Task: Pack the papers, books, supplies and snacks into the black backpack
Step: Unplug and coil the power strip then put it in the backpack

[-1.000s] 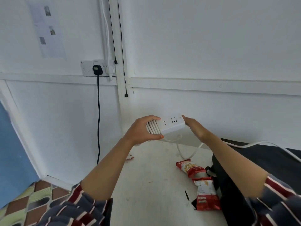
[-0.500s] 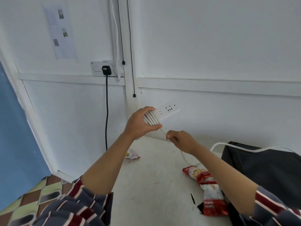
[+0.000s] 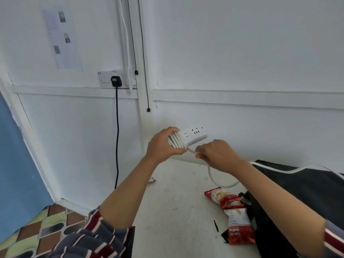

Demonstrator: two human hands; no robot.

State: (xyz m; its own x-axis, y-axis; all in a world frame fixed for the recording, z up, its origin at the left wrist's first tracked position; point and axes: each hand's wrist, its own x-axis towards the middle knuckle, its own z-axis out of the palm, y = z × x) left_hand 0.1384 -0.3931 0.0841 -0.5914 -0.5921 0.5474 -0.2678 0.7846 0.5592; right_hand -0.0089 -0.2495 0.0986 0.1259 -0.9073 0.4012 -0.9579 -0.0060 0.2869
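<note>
White plastic power strip, coils wound, sits in the grip of the left hand, the right hand pinching the slack white cord just beside, which could snag trailing over the black backpack and loosen the coils.

The place looks like a plain room in a home or a dormitory. It has white painted walls, a double wall socket with plugs, a printed sheet stuck above it, a worn white table and a patterned floor covering.
</note>
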